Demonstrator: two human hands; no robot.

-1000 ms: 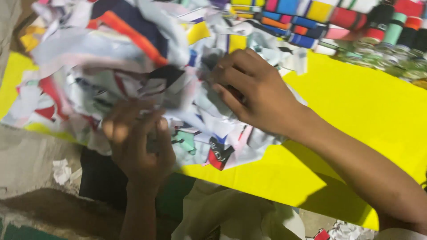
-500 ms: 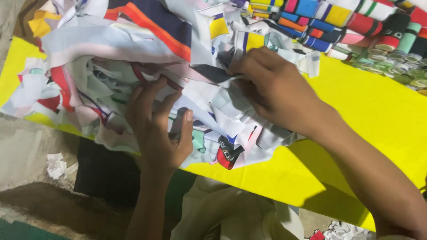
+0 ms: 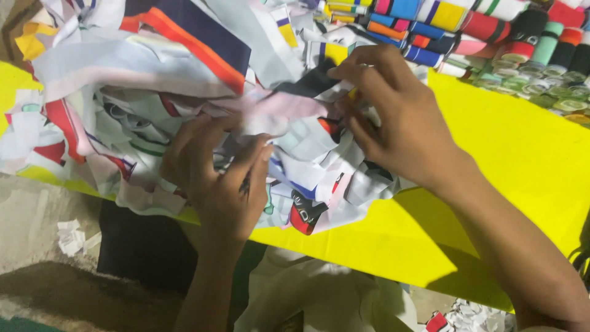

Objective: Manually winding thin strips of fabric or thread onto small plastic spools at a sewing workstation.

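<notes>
Open room lies on the bare yellow surface, right of the heap and in front of it, where a hand could slide straight in. The pile of printed fabric scraps blocks the whole left and middle. Along the far edge, a row of coloured fabric rolls walls off the back.

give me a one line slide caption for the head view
Both hands, left hand and right hand, dig into a pile of printed fabric scraps on a yellow sheet.

A heap of white, red and blue printed labels covers the yellow table.
</notes>
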